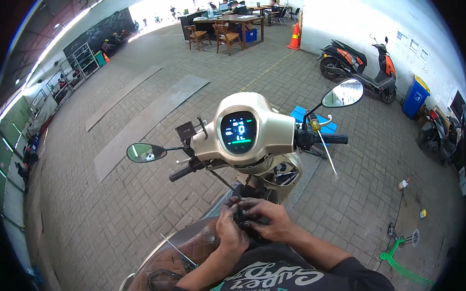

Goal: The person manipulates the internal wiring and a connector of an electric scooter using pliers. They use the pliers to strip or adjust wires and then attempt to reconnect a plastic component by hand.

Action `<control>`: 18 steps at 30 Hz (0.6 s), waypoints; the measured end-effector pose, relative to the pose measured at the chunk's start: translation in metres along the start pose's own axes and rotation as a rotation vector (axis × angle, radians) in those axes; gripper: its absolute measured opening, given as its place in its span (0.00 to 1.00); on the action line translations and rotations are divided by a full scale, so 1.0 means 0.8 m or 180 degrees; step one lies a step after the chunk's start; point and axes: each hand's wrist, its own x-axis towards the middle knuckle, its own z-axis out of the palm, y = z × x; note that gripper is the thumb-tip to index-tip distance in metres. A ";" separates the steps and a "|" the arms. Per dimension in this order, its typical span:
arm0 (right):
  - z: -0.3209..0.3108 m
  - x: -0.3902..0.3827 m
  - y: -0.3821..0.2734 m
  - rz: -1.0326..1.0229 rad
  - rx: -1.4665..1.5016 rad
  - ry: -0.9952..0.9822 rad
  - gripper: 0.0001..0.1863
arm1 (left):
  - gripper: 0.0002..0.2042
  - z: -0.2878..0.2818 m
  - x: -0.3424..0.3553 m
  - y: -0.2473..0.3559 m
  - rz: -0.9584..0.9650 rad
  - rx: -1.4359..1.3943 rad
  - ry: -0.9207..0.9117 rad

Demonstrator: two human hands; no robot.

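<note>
Left mirror [146, 152]: oval, out on its stalk at the left end of the handlebar
Brown seat [170, 258]: quilted, at the lower left, a thin rod lying across it
Left hand [231, 232]: fingers curled shut around a small dark part [244, 218], just behind the seat front
Small dark part: pinched between both hands, low in front of the steering column; its kind is too small to tell
Right hand [269, 220]: fingers closed over the same part, touching the left hand
Scooter [253, 129]: beige head with a lit round display
Right mirror [343, 93]: raised, tilted
Green coiled hose [401, 268]: on the paving, far right
</note>
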 end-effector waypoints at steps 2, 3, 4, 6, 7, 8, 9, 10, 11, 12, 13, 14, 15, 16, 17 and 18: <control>0.003 -0.003 0.003 -0.0416 -0.0090 0.0000 0.16 | 0.10 -0.005 0.003 0.000 -0.0011 -0.0002 0.0062; 0.002 -0.003 0.001 -0.0416 -0.0090 0.0005 0.16 | 0.11 -0.006 0.003 0.000 -0.0022 -0.0006 0.0124; 0.000 0.000 -0.003 -0.0175 0.0023 -0.0032 0.15 | 0.11 -0.004 0.002 0.001 -0.0019 0.0003 0.0125; -0.005 0.004 -0.008 0.0061 0.0143 -0.0065 0.14 | 0.12 0.005 0.000 0.002 0.0058 -0.0006 0.0037; -0.009 0.005 -0.010 0.0417 0.0897 0.0007 0.13 | 0.12 0.005 -0.001 0.000 0.0059 -0.0009 0.0037; -0.012 0.005 -0.011 0.0774 0.1651 0.0079 0.12 | 0.12 0.004 -0.001 -0.003 0.0107 0.0110 -0.0030; -0.013 0.005 -0.009 0.0778 0.1531 0.0076 0.10 | 0.12 0.003 -0.002 -0.004 0.0155 0.0228 -0.0097; -0.013 0.004 -0.004 0.0777 0.1524 0.0081 0.10 | 0.12 0.005 -0.002 -0.006 0.0150 0.0227 -0.0104; -0.012 0.002 0.003 0.0691 0.1254 0.0079 0.11 | 0.12 0.007 -0.003 -0.007 0.0170 0.0241 -0.0057; -0.012 0.001 0.006 0.0604 0.0985 0.0076 0.13 | 0.12 0.009 -0.003 -0.009 0.0190 0.0255 -0.0010; -0.012 0.002 0.006 0.0600 0.0989 0.0076 0.13 | 0.12 0.009 -0.003 -0.009 0.0194 0.0260 -0.0010; -0.014 0.003 0.004 0.0604 0.0846 0.0010 0.14 | 0.12 0.009 -0.004 -0.009 0.0193 0.0292 0.0049; -0.015 0.004 0.002 0.0608 0.0702 -0.0056 0.15 | 0.12 0.009 -0.004 -0.008 0.0194 0.0324 0.0108; -0.015 0.005 0.001 0.0611 0.0702 -0.0057 0.15 | 0.12 0.009 -0.003 -0.007 0.0192 0.0323 0.0111; -0.016 0.006 0.000 0.0247 0.0504 -0.0122 0.15 | 0.12 0.008 -0.001 -0.004 0.0086 0.0120 0.0091; -0.017 0.006 -0.002 -0.0117 0.0305 -0.0186 0.16 | 0.11 0.007 0.000 -0.002 -0.0020 -0.0083 0.0071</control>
